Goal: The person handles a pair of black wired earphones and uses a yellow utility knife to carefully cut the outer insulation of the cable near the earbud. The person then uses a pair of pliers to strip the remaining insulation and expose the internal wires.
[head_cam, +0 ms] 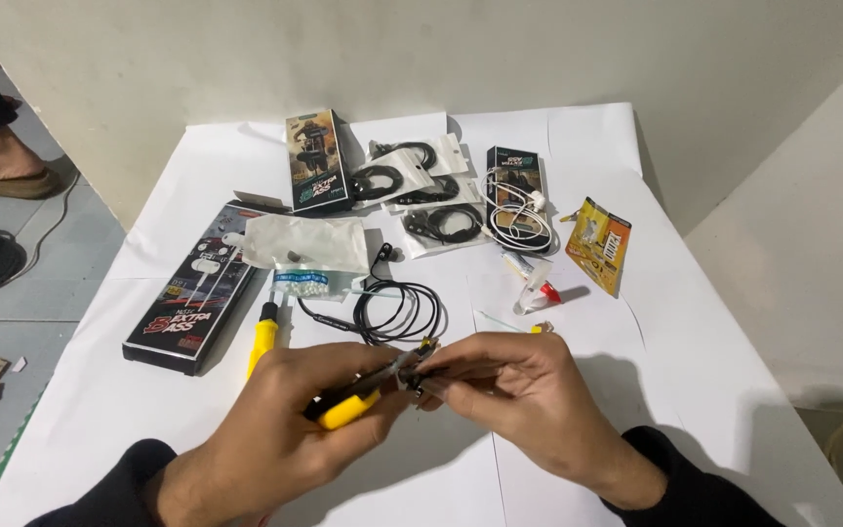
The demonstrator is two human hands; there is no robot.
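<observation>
Gripping yellow-handled pliers [358, 395] low centre, left hand [280, 434] curled shut around the handles, knuckles up. Right hand [529, 390] pinches a small earphone part [421, 376] at the plier tips, fingers together. Black earphone cable [397, 307] coils just above on the white counter [695, 371].

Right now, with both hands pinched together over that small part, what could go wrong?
The yellow-handled tool in the left hand works right against the right hand's fingertips; a slip might nick them. The black earphone cable trails just behind and could snag. The small glue tube lies close enough to get knocked.
</observation>
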